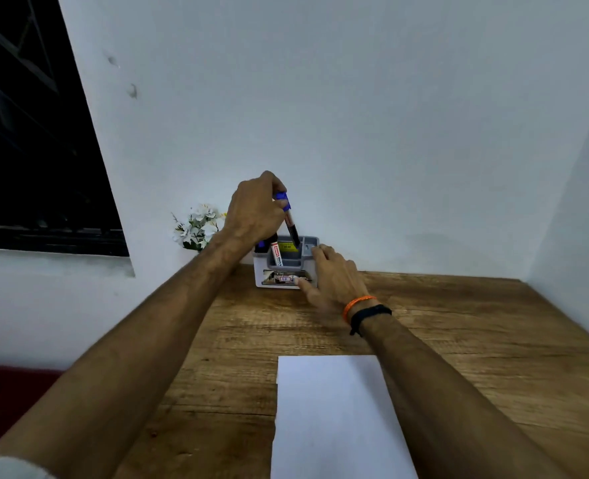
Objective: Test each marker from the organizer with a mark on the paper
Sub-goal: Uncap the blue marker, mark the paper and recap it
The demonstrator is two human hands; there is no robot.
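Presently, in the head view, the left hand (pixel 255 210) has its fingers curled round the blue-capped marker (pixel 289 219), gripping it at the cap end; the barrel slants down, its lower tip inside a rear compartment of the grey plastic desk organizer (pixel 286 262). The right hand (pixel 327 276) rests on the organizer's right side, fingers extended along the top edge and thumb against the front face. A red-and-white marker (pixel 277 253) stands in the organizer. The white paper sheet (pixel 334 416) lies well nearer on the wooden table (pixel 459 340).
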